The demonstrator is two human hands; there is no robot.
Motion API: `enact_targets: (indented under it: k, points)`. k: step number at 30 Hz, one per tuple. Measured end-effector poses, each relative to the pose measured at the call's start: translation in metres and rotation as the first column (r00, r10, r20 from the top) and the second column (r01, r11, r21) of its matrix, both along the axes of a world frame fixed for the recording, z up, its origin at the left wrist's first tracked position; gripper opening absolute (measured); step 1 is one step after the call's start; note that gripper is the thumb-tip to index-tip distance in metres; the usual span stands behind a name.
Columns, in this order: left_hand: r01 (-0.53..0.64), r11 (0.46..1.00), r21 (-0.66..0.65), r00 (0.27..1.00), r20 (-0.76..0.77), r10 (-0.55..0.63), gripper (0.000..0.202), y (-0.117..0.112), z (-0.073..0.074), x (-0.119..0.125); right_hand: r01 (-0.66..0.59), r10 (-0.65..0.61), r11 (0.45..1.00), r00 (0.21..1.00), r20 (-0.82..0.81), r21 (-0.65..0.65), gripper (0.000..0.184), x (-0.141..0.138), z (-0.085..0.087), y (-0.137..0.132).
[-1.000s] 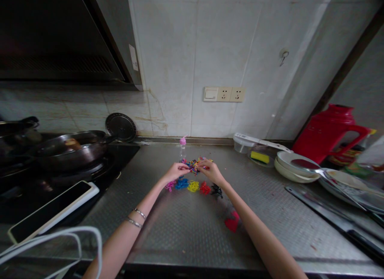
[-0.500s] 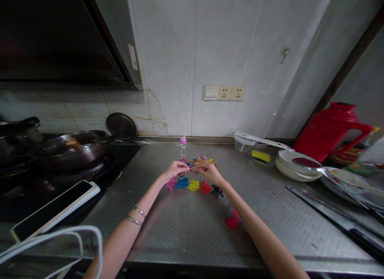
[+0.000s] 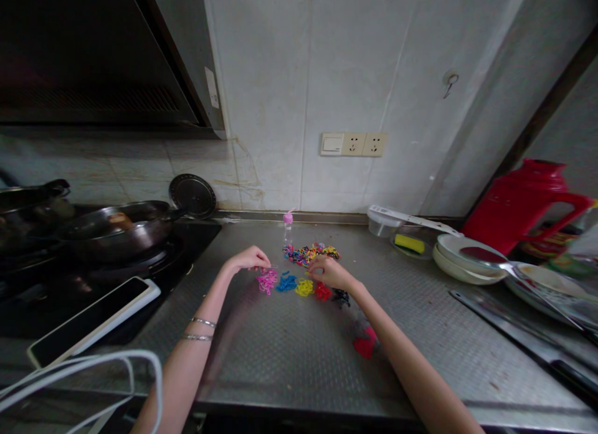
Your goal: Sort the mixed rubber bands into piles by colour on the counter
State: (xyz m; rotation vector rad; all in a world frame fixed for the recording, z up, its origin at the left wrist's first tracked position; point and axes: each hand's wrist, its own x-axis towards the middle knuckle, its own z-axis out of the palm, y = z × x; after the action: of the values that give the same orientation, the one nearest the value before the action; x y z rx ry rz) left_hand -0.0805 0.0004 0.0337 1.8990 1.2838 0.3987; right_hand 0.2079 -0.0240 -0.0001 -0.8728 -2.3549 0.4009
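Observation:
My left hand [image 3: 248, 259] is closed in a pinch above a pile of pink rubber bands [image 3: 266, 281]; a thin pink band sticks out from its fingertips. My right hand [image 3: 327, 272] pinches what looks like a small yellow band, just over the yellow rubber bands [image 3: 304, 288]. Between the hands lie blue rubber bands [image 3: 286, 282]. Red rubber bands [image 3: 322, 291] and black rubber bands [image 3: 341, 297] continue the row to the right, partly under my right hand and wrist. Behind the row spreads a heap of mixed-colour rubber bands [image 3: 308, 253].
A small clear bottle [image 3: 288, 233] with a pink top stands behind the heap. A clear bag with red in it [image 3: 365, 343] lies beside my right forearm. Pan [image 3: 116, 235] and phone-like device [image 3: 93, 322] are left; bowls [image 3: 467, 266], knife [image 3: 504, 334] and red jug [image 3: 518, 203] right.
My hands have parted from over the mixed heap. The left moved left to the pink pile, the right came down nearer the yellow pile. The view shifted slightly.

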Motion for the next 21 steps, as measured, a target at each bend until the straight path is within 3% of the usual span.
enact_targets:
  k: [6, 11, 16, 18, 21]
  points:
    - [-0.003, 0.992, -0.124, 0.981, -0.192, -0.021, 0.028, 0.002, -0.008, -0.007, -0.021, 0.024, 0.999, 0.998, 0.061, -0.050, 0.013, 0.002, 0.003, -0.002]
    - [-0.076, 0.997, -0.016, 0.983, -0.168, 0.072, 0.031, 0.006, -0.009, -0.010, -0.040, 0.044, 0.997, 0.998, 0.053, -0.067, 0.014, 0.002, 0.004, -0.002]
    - [-0.059, 0.992, 0.114, 0.997, -0.041, 0.064, 0.024, 0.016, -0.022, -0.005, 0.195, -0.193, 0.981, 0.979, 0.062, -0.025, 0.023, 0.019, 0.005, 0.006]
    - [-0.056, 0.988, 0.144, 0.998, 0.025, 0.053, 0.023, 0.019, -0.029, -0.001, 0.359, -0.357, 0.933, 0.930, 0.090, -0.010, 0.026, 0.035, 0.005, 0.011]
    - [-0.084, 0.981, 0.176, 0.995, 0.062, 0.074, 0.022, 0.022, -0.038, 0.007, 0.585, -0.576, 0.811, 0.800, 0.170, -0.007, 0.031, 0.062, 0.001, 0.017]
